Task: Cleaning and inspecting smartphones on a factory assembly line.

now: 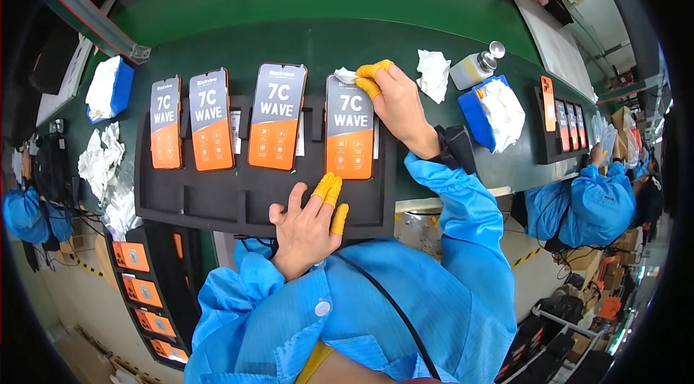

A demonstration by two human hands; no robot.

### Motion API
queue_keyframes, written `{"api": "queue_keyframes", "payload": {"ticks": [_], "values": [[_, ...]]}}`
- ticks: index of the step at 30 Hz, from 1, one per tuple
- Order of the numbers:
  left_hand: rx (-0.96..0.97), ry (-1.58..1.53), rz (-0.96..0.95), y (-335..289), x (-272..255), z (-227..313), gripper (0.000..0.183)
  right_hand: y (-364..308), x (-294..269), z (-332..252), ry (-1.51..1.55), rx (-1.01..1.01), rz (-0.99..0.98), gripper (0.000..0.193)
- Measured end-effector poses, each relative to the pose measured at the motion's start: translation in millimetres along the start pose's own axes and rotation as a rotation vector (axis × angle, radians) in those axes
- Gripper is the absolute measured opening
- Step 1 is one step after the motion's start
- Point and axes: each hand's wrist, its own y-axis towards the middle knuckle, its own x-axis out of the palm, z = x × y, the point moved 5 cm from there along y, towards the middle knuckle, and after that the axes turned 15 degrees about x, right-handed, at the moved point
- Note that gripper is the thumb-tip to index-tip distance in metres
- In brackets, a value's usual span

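Four smartphones stand in a row in a black foam tray (210, 200), their screens covered with grey and orange film. At the top edge of the rightmost smartphone (349, 131), my right hand (397, 102) pinches a small white wipe (345, 75) against it. Yellow finger cots cover some of its fingertips. My left hand (307, 229) has its fingers spread, the cot-covered tips touching or close to that phone's lower edge. Left of it lie the other smartphones, one (277, 117) nearest, then another (211, 120) and the last (165, 124).
A blue box of white wipes (468, 106) and a pump bottle (477, 67) stand at right, beside a crumpled wipe (433, 75). Another blue box (123, 91) and crumpled wipes (101, 160) are at left. A tray of orange phones (144, 290) sits lower left. A co-worker (589, 200) works at right.
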Motion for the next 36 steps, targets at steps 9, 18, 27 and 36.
{"api": "queue_keyframes", "payload": {"ticks": [9,18,27,36], "values": [[-0.008,0.022,0.116,0.0,-1.5,-2.1,0.022,-88.4,3.2,-29.7,-0.136,-0.090,-0.243,0.020],[-0.031,0.010,0.120,-3.0,-1.9,-1.0,0.021,-37.4,10.7,-20.4,-0.089,-0.074,-0.185,0.019],[-0.045,0.005,0.169,-6.1,1.2,-1.7,0.021,-4.6,17.7,-15.3,-0.088,-0.079,-0.077,0.019],[-0.022,-0.018,0.150,-7.5,3.2,-4.6,0.020,-103.4,17.3,-45.6,-0.104,-0.132,-0.323,0.028]]}}
